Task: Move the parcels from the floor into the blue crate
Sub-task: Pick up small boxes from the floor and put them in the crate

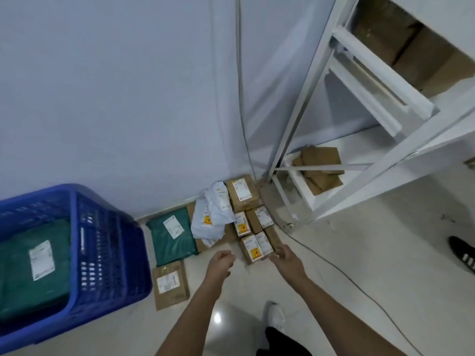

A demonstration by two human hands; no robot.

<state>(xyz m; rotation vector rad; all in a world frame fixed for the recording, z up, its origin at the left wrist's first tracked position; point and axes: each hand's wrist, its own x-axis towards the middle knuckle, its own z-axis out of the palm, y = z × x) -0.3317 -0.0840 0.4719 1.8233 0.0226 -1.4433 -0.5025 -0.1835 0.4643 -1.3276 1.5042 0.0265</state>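
The blue crate (102, 253) stands on the floor (359, 265) at left, against the wall, with 1 green parcel (38, 265) inside. A white shelf rack (359, 124) occupies the far right. Between them the remaining parcels lie on the floor: a green mailer (171, 236), white bags (212, 214), brown boxes (241, 192). The right hand (284, 255) touches the nearest small box (253, 249), fingers curled at its edge. The left hand (221, 263) hovers beside it, loosely curled, holding nothing.

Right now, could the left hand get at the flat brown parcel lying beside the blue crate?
Probably yes. The left hand hangs empty above bare floor, and the flat brown parcel lies just to its left with nothing on top. The blue crate stands beyond it, not between.
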